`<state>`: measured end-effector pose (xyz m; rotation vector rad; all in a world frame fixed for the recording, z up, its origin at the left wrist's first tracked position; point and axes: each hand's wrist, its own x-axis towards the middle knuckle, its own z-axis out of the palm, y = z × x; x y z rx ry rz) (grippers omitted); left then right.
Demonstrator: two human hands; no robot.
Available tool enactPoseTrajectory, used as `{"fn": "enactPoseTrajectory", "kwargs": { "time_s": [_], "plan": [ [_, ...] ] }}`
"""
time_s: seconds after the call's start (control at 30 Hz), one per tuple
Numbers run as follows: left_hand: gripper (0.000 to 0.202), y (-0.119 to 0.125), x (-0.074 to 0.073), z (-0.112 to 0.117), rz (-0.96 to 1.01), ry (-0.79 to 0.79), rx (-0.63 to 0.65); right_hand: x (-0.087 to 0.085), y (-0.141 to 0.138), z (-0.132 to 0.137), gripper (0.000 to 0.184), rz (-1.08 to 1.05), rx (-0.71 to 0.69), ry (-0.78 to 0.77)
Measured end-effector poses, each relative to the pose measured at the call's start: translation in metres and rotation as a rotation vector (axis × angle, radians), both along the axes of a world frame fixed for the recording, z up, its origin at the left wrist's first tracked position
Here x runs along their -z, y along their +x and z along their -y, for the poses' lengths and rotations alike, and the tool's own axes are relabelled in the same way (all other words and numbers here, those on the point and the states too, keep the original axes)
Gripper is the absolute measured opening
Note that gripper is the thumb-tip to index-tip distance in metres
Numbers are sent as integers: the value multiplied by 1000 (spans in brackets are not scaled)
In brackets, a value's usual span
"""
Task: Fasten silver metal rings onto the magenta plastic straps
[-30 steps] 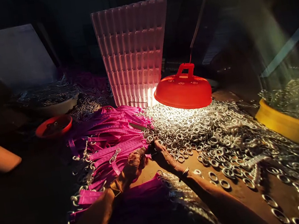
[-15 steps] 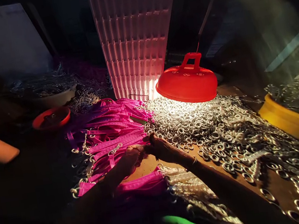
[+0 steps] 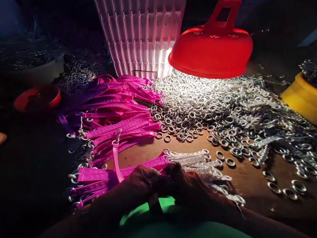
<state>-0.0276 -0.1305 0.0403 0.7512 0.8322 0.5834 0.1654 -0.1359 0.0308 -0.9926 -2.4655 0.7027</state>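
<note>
My left hand (image 3: pixel 140 183) and my right hand (image 3: pixel 188 186) meet close to my body, over green cloth (image 3: pixel 163 229) on my lap. Both have their fingers curled together, pinched on something small and dark that I cannot make out. A bundle of pink plastic straps (image 3: pixel 119 172) with metal chains (image 3: pixel 191 158) on their ends lies just beyond my hands. More pink straps (image 3: pixel 116 113) are heaped farther back on the left. A large pile of metal rings (image 3: pixel 220 113) spreads across the brown table to the right.
A red lamp shade (image 3: pixel 211 53) hangs low over the rings. A ribbed white plastic panel (image 3: pixel 141 22) stands behind. A yellow bowl (image 3: pixel 311 102) of rings sits at right, a small red dish (image 3: pixel 38 98) at left. The surroundings are dark.
My hands have drawn back from the edge of the strap and ring piles toward my lap. The view has tipped downward and closer, bringing the green cloth into sight.
</note>
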Motion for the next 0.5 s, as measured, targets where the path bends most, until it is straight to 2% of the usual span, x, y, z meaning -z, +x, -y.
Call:
{"fn": "enactPoseTrajectory", "kwargs": {
  "time_s": [0.07, 0.17, 0.27, 0.33, 0.43, 0.5],
  "plan": [
    [37, 3, 5, 7, -13, 31, -59, 1, -5, 3, 29, -62, -10, -179],
    [38, 6, 9, 12, -9, 27, -118, 4, -11, 4, 29, -114, -8, -316],
    [38, 7, 10, 13, -33, -15, -83, 6, -11, 6, 23, -155, -27, -459],
    [39, 7, 12, 12, -55, -29, -87, 6, -9, 6, 20, -142, -59, -507],
    [42, 8, 18, 13, -67, -32, -76, 2, -8, 3, 5, -82, -107, -514],
    [43, 6, 22, 13, -66, -10, -33, -2, -6, -1, 6, -28, -123, -486]
  ]
}}
